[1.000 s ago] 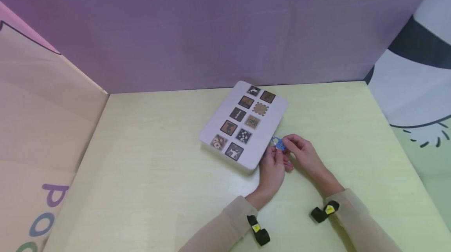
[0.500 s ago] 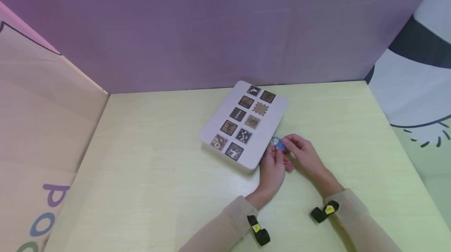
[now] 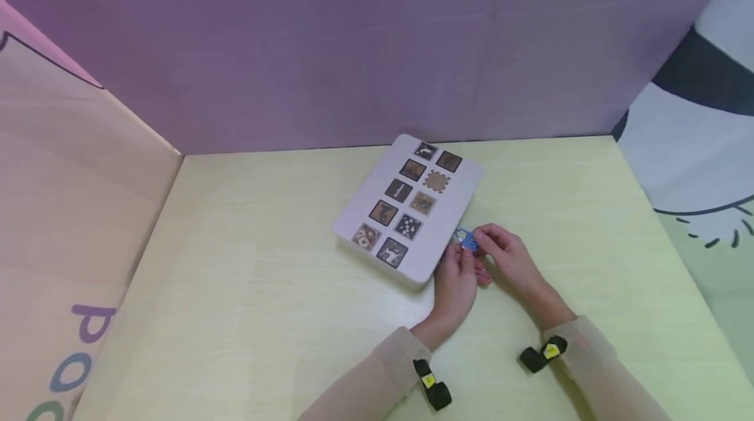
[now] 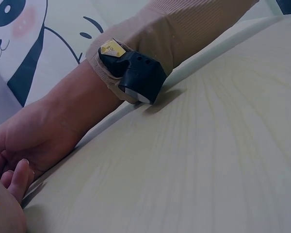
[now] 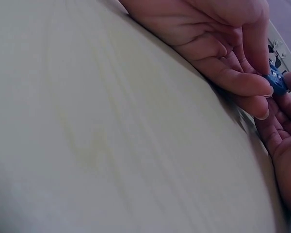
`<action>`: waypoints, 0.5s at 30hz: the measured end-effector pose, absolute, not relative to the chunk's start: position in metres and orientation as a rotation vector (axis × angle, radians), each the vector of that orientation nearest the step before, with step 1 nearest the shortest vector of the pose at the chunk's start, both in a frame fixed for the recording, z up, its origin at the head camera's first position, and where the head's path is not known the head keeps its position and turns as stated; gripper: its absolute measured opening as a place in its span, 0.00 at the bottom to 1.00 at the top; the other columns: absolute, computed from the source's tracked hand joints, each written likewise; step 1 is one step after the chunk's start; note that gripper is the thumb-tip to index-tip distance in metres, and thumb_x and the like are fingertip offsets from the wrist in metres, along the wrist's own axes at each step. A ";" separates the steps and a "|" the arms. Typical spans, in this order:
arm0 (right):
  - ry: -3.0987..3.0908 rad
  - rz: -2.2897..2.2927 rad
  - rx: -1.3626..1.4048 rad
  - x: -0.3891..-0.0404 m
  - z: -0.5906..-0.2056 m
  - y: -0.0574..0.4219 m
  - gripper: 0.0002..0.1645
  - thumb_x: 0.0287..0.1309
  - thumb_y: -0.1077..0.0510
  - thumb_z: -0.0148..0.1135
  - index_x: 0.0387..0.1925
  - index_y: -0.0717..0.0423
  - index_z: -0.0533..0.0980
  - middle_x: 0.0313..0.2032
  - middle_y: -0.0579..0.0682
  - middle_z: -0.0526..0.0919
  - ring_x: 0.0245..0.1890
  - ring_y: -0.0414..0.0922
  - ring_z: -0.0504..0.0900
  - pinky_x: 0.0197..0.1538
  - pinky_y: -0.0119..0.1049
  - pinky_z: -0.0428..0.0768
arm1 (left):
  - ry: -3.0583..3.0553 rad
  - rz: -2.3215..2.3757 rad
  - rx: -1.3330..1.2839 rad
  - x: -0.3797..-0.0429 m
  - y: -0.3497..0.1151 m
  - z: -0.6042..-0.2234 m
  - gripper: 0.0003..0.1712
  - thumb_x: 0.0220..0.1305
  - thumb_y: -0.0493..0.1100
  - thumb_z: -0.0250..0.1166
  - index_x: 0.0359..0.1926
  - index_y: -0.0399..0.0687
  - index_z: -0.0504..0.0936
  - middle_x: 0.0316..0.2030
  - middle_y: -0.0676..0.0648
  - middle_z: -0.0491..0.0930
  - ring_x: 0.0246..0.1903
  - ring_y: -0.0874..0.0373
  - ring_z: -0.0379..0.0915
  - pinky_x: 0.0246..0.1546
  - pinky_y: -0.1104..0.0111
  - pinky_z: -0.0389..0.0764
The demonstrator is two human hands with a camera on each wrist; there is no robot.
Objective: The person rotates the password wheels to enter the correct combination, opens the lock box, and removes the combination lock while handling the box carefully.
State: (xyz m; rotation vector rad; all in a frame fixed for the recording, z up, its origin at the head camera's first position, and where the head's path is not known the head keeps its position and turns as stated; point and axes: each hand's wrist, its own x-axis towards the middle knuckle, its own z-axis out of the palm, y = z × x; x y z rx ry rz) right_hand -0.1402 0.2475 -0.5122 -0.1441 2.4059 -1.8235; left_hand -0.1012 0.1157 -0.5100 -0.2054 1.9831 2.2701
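A small blue padlock (image 3: 468, 239) with a pale shackle hangs at the right side of a white box (image 3: 385, 265). Small light marks like number dials show on the padlock (image 5: 276, 81) in the right wrist view. My left hand (image 3: 456, 283) holds its near side between thumb and fingers, close against the box. From the right, my right hand (image 3: 511, 262) pinches its other end with thumb and forefinger. Fingers cover much of the lock body, and I cannot tell whether the shackle is locked. Metal fittings on the box wall (image 5: 281, 46) show behind it.
The box stands slanted on a pale wooden table (image 3: 253, 264), its lid printed with several square pictures. A purple wall panel (image 3: 353, 48) closes off the back. Printed panels stand at left and right. Both wrists wear a black strap (image 3: 432, 387) with a camera.
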 end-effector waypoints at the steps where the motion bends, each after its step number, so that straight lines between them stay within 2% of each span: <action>1: 2.410 -1.817 -0.138 -0.140 -0.512 0.248 0.17 0.78 0.59 0.54 0.51 0.72 0.77 0.34 0.36 0.84 0.34 0.35 0.81 0.44 0.23 0.79 | 1.983 2.264 -0.205 -0.101 0.116 -0.510 0.07 0.80 0.37 0.51 0.46 0.40 0.75 0.30 0.45 0.81 0.23 0.60 0.79 0.28 0.72 0.87; 15: 2.400 -1.800 -0.120 -0.140 -0.511 0.246 0.17 0.78 0.57 0.53 0.51 0.71 0.77 0.33 0.39 0.83 0.35 0.36 0.81 0.44 0.25 0.79 | 2.000 2.259 -0.192 -0.100 0.114 -0.508 0.07 0.80 0.37 0.51 0.46 0.40 0.75 0.30 0.45 0.81 0.23 0.57 0.80 0.28 0.71 0.87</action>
